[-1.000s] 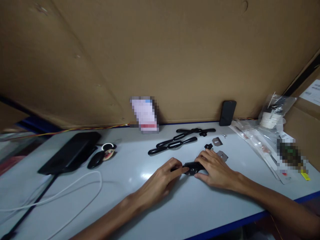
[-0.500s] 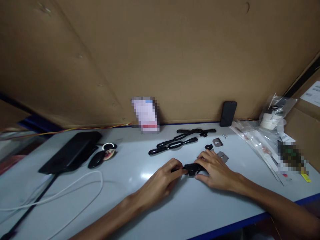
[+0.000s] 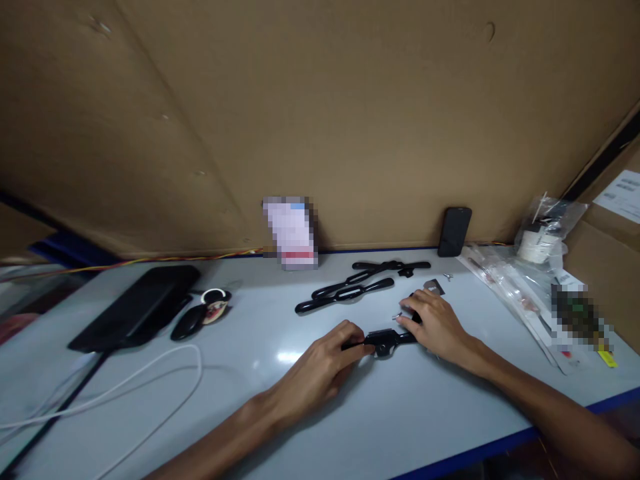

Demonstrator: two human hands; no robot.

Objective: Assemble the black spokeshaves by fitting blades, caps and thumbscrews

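Observation:
A black spokeshave (image 3: 384, 342) lies on the table in front of me. Its left handle is in the closed fingers of my left hand (image 3: 327, 357). My right hand (image 3: 440, 328) is over the spokeshave's right end, thumb and forefinger apart beside a small silver screw (image 3: 397, 317). Part of a small black piece shows behind the right fingers. Beyond that hand, a flat grey blade (image 3: 434, 287) is partly covered. Farther back are several black spokeshave bodies (image 3: 345, 295), a small black cap piece (image 3: 406, 273) and more small silver screws (image 3: 449, 277).
A dark phone (image 3: 455, 232) and a blurred screen (image 3: 293, 233) lean on the cardboard wall (image 3: 350, 133). At left are a black device (image 3: 140, 307), a mouse (image 3: 189, 323) and a white cable (image 3: 200, 367). Plastic-wrapped items (image 3: 520, 300) lie at right.
My right hand has let go of the spokeshave's middle and shifted slightly right and back, toward the small screw. My left hand keeps its hold on the handle.

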